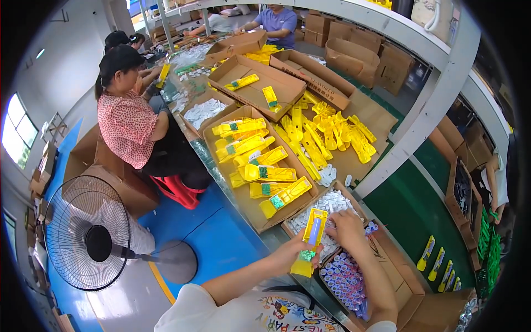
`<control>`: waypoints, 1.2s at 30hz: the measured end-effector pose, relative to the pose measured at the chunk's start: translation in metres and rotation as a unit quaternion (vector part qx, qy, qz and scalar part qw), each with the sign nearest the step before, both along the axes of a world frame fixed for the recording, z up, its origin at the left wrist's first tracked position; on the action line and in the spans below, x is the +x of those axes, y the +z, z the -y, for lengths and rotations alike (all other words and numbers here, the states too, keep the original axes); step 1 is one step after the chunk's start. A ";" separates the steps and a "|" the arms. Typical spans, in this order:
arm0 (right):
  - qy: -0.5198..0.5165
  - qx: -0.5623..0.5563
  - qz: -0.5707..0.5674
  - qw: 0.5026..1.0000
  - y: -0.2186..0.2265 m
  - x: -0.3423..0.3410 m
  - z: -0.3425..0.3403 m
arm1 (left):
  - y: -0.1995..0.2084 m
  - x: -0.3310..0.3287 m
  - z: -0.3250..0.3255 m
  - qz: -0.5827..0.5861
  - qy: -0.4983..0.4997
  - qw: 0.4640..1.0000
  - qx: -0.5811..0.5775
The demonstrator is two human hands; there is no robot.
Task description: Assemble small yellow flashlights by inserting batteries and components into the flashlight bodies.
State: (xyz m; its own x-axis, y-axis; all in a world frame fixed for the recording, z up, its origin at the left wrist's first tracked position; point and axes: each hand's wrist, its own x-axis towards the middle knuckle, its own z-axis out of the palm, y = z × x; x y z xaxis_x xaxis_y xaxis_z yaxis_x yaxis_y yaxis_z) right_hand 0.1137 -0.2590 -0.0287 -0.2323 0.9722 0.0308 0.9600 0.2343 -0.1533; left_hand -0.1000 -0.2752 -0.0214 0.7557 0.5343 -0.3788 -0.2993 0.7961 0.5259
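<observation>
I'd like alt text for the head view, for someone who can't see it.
A person's left hand holds a yellow shell with a purple cylinder in it; the right hand is close beside it, over small white parts. More yellow shells lie in a carton ahead, and more purple cylinders stand nearby. A co-worker sits at the left.

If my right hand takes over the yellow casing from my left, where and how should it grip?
Likely best: bring the right hand in from the right and pinch the upper end of the yellow casing across its long edges. That narrow end sticks up free, while the left hand holds it lower down.
</observation>
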 end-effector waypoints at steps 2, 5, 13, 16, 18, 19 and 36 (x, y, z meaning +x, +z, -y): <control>0.018 0.002 -0.007 1.000 -0.019 0.001 -0.009 | -0.001 -0.005 0.003 0.027 0.014 0.999 -0.014; -0.002 0.003 -0.055 0.998 -0.025 0.001 -0.001 | -0.006 -0.011 0.012 0.042 0.013 0.999 0.005; -0.023 -0.020 -0.038 0.999 -0.027 -0.001 0.009 | -0.014 -0.012 0.034 0.036 -0.039 0.998 0.011; -0.014 -0.063 -0.133 0.989 -0.021 0.014 0.012 | -0.018 -0.012 0.029 0.028 -0.039 0.998 0.039; 0.003 -0.060 -0.211 0.976 -0.026 0.031 0.016 | -0.020 -0.010 0.025 0.024 -0.036 0.998 0.034; 0.000 -0.022 -0.202 0.979 -0.022 0.035 0.014 | -0.019 -0.009 0.028 0.020 -0.022 0.999 0.037; 0.018 -0.093 -0.741 0.664 -0.008 0.034 0.038 | -0.025 -0.004 0.035 0.081 -0.086 0.990 0.081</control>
State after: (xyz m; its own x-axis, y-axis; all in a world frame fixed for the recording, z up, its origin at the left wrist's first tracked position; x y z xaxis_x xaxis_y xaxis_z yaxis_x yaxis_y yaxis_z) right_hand 0.1479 -0.2967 -0.0371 -0.1043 0.9859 0.1309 -0.2844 0.0966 -0.9538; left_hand -0.1040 -0.3100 -0.0467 0.8849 0.4355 -0.1652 -0.2567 0.7519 0.6072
